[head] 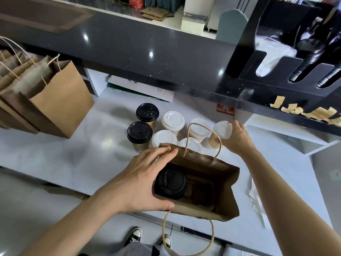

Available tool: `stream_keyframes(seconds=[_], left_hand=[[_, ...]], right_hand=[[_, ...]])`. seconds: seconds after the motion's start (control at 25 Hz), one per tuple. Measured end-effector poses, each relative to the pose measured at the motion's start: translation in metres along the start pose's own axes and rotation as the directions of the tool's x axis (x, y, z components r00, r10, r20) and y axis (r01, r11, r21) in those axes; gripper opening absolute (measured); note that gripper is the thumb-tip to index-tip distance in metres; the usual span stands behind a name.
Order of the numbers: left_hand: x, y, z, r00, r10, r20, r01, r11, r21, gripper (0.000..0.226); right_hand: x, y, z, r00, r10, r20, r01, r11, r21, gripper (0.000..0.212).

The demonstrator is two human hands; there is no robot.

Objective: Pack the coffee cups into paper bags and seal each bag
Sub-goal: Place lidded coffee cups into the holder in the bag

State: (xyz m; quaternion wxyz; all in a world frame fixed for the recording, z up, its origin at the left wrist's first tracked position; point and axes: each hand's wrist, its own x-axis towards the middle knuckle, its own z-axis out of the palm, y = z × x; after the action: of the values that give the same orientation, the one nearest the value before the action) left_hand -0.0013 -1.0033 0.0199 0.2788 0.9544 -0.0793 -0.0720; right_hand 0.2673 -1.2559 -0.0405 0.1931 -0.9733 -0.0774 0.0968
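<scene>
An open brown paper bag (217, 206) stands at the near edge of the white counter (73, 157), with one black-lidded cup (170, 183) inside at its left end. My left hand (140, 180) grips the bag's left end, fingers over the far rim and thumb on the near side. My right hand (237, 137) holds a white-lidded cup (220, 133), tilted, at the right of the cup group. Behind the bag stand two black-lidded cups (140, 134) and several white-lidded cups (173, 120).
Several brown handled bags (55, 100) stand upright at the left of the counter. A dark raised ledge (129, 50) runs along the back, carrying a black holder (287, 58) of lids and cutlery at the right. Tape strips (313, 112) hang under its edge. White napkins (256, 198) lie right of the bag.
</scene>
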Motion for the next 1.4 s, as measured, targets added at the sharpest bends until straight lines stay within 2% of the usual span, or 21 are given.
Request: stream_keyframes(seconds=[0.24, 0.4, 0.6, 0.68, 0.76, 0.84, 0.92, 1.0, 1.24, 1.4], left_hand=[[0.004, -0.002, 0.0, 1.0, 0.027, 0.002, -0.027, 0.999, 0.036, 0.125], [0.007, -0.004, 0.001, 0.999, 0.035, 0.005, -0.035, 0.997, 0.073, 0.126], [0.008, -0.006, 0.003, 1.0, 0.025, 0.01, -0.026, 0.997, 0.076, 0.127], [0.008, -0.007, 0.003, 1.0, 0.026, 0.01, -0.026, 0.997, 0.075, 0.127], [0.009, -0.008, 0.004, 1.0, 0.026, 0.01, -0.027, 0.997, 0.073, 0.126], [0.009, -0.009, 0.003, 0.999, 0.034, 0.01, -0.035, 0.996, 0.08, 0.126], [0.01, -0.009, 0.003, 0.999, 0.045, 0.005, -0.045, 0.996, 0.079, 0.124], [0.009, -0.008, 0.003, 0.999, 0.046, 0.005, -0.046, 0.996, 0.07, 0.122], [0.008, -0.01, 0.003, 1.0, 0.027, 0.009, -0.028, 0.998, 0.056, 0.126], [0.008, -0.01, 0.005, 0.999, 0.042, 0.004, -0.042, 0.997, 0.071, 0.127]], right_hand=[[-0.069, -0.004, -0.04, 0.98, -0.004, -0.2, 0.047, 0.976, 0.21, 0.09], [-0.124, -0.011, -0.071, 0.945, 0.043, -0.324, 0.106, 0.898, 0.427, 0.086], [-0.184, -0.018, -0.104, 0.854, 0.081, -0.515, 0.242, 0.813, 0.529, 0.07], [-0.203, -0.021, -0.114, 0.829, 0.079, -0.554, 0.299, 0.774, 0.558, 0.076], [-0.218, -0.021, -0.119, 0.841, -0.006, -0.54, 0.372, 0.731, 0.571, 0.082], [-0.233, -0.028, -0.116, 0.866, -0.151, -0.476, 0.425, 0.725, 0.542, 0.085], [-0.244, -0.04, -0.107, 0.892, -0.282, -0.353, 0.433, 0.759, 0.487, 0.088], [-0.249, -0.053, -0.093, 0.913, -0.344, -0.22, 0.406, 0.821, 0.402, 0.088], [-0.243, -0.073, -0.054, 0.94, -0.341, -0.029, 0.337, 0.909, 0.243, 0.077], [-0.235, -0.067, -0.047, 0.959, -0.284, -0.008, 0.282, 0.949, 0.137, 0.079]])
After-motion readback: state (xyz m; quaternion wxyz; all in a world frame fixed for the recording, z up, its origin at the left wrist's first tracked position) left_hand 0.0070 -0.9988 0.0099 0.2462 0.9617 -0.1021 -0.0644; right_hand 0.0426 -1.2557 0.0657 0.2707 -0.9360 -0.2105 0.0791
